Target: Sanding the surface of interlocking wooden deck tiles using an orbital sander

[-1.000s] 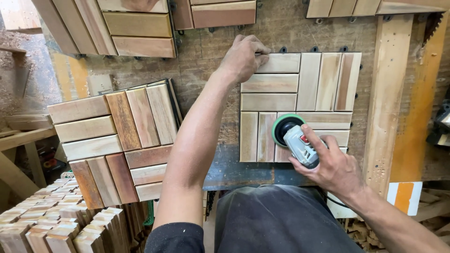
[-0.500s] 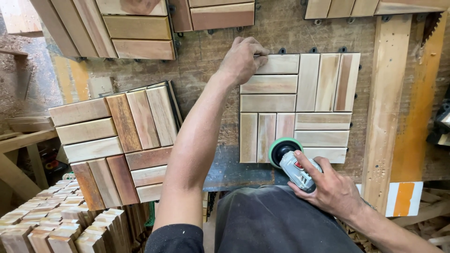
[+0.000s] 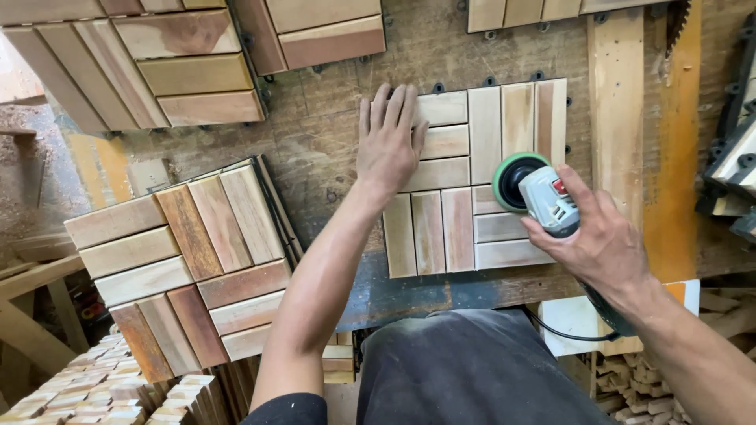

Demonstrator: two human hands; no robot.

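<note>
Head view, looking down on bench w/ square wooden deck tile [image 3: 472, 177] as landmark. Left hand [image 3: 388, 142] pressed flat, fingers spread, on tile's upper-left corner, palm half on the bench top [image 3: 331, 134] just beside; grasping nothing, pinning tile only. Right hand [image 3: 602, 244] clenched around grey body of orbital sander [image 3: 535, 193], over tile's right edge. Green-rimmed sanding pad [image 3: 516, 179] tilted against tile's right-centre slats, near where upright slats meet crosswise ones. Sander's long axis running diagonally, pad end up-left toward tile centre, cord end down-right off tile. Right hand nearer unsanded right slats; left hand well apart across tile. Stack of like tiles [image 3: 181, 260] left of landmark, more tiles [image 3: 157, 71] up-left.

Vs. 0.5 s ago: pad then at tile's bottom edge, near centre, now up and right at mid-height. Left hand then curled, fingertips gripping top-left corner, now opened flat. Tile itself sits further left in view w/ camera shift.
</note>
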